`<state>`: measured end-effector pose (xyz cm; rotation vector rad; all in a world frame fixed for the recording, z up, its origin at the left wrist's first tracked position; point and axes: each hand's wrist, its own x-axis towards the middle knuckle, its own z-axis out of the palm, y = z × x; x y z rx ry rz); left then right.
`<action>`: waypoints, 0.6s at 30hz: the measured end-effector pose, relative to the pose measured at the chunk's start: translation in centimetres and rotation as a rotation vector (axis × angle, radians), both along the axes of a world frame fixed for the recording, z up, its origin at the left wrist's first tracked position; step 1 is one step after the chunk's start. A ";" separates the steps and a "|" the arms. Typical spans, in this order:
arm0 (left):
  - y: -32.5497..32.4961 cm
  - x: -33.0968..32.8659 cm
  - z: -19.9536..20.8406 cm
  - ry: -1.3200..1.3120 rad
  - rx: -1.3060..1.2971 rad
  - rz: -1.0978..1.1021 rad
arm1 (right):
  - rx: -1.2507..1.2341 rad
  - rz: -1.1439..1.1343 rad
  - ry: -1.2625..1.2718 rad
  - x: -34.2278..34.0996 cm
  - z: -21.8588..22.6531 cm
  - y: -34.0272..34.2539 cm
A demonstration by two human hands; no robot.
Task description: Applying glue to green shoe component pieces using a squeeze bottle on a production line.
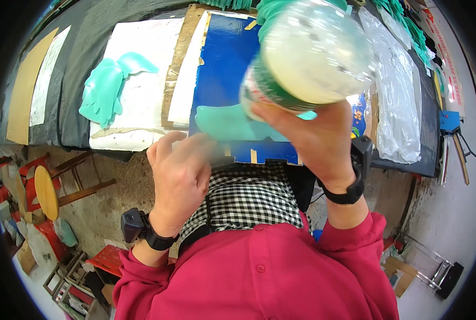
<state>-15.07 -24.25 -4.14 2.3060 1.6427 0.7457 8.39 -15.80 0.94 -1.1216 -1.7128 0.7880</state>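
My right hand (320,133) is closed round a cylindrical plastic jar (296,69) with a green and white wrap and a pale, shiny round end turned up toward me. Motion smears the jar. Beneath it, a thin teal piece (230,121) lies flat on a blue board (227,58). My left hand (179,170) is at the board's near left edge, by the teal piece, with its fingers bent. Those fingertips are blurred, so what they touch cannot be made out. Each wrist wears a black strap with a small device.
Left of the board, a heap of teal pieces (107,88) lies on a white sheet (147,40). More teal pieces (278,16) are piled behind the board. Clear plastic wrap (395,101) covers something to the right. A wooden stool (47,192) and a red stool (110,261) stand lower left.
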 end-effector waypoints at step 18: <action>1.4 -2.3 0.2 0.023 0.121 0.156 | 0.097 0.147 -0.199 3.6 -0.2 -2.9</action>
